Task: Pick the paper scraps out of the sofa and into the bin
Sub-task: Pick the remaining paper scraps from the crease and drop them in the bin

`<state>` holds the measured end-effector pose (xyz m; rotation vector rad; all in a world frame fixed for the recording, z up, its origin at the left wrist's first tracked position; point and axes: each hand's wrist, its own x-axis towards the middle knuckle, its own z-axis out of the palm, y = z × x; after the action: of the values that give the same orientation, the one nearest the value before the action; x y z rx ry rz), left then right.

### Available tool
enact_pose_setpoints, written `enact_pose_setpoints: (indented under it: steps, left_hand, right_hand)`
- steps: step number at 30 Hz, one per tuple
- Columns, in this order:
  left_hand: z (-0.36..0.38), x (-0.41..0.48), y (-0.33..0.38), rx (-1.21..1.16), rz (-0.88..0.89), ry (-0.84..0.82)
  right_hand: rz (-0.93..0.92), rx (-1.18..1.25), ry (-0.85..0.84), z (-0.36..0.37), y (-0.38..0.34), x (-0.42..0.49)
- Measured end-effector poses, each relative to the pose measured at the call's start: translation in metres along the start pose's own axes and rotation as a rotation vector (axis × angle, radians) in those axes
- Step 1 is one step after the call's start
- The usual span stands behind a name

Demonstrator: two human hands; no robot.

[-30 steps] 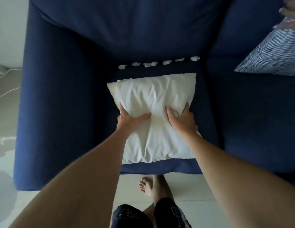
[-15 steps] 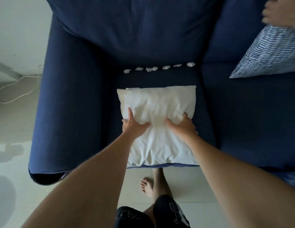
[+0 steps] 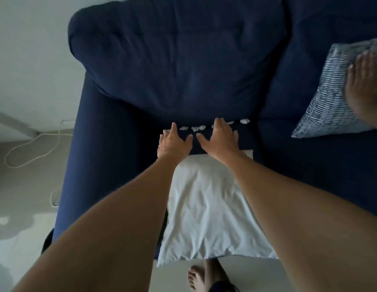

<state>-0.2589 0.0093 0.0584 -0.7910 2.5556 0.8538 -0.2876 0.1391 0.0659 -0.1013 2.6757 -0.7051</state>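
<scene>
Along the sofa's back crease, paper scraps (image 3: 197, 128) lie in a row.
Both hands have left the white pillow (image 3: 206, 209); my left hand (image 3: 175, 142) and right hand (image 3: 220, 138) reach, spread and empty, ready to pick.

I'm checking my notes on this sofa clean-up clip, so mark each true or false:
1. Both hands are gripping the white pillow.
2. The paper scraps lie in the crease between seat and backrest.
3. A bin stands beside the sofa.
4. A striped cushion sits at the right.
1. False. The left hand and right hand are open, reaching past the plain white pillow toward the crease.
2. True. The small white crumpled paper scraps line the crease of the dark blue fabric sofa.
3. False. No bin is in view.
4. True. The blue-and-white striped cushion sits there.
</scene>
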Motion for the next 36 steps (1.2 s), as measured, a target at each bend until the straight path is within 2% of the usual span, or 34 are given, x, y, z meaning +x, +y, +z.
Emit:
enact_pose_setpoints:
  steps: [4, 10, 16, 19, 26, 31, 36]
  left_hand:
    - [-0.013, 0.038, 0.004, 0.078, 0.0, -0.034]
    - [-0.007, 0.087, -0.012, 0.098, -0.038, -0.082]
    - [0.026, 0.115, -0.055, 0.228, -0.082, -0.249]
    - [0.036, 0.134, -0.074, 0.214, -0.132, -0.302]
    - [0.05, 0.201, -0.093, 0.185, -0.117, -0.3]
    - [0.067, 0.235, -0.1, 0.2, -0.055, -0.314]
    - [0.079, 0.262, -0.106, 0.192, -0.014, -0.314]
  right_hand:
    - [-0.03, -0.038, 0.014, 0.002, -0.017, 0.036]
    - [-0.072, -0.095, -0.067, 0.028, -0.016, 0.08]
    - [-0.013, -0.154, -0.313, 0.082, 0.002, 0.105]
    - [0.002, -0.169, -0.371, 0.107, 0.002, 0.118]
    - [-0.062, -0.105, -0.381, 0.154, -0.018, 0.173]
    - [-0.045, -0.019, -0.359, 0.184, -0.017, 0.203]
    - [-0.007, -0.025, -0.407, 0.199, -0.01, 0.228]
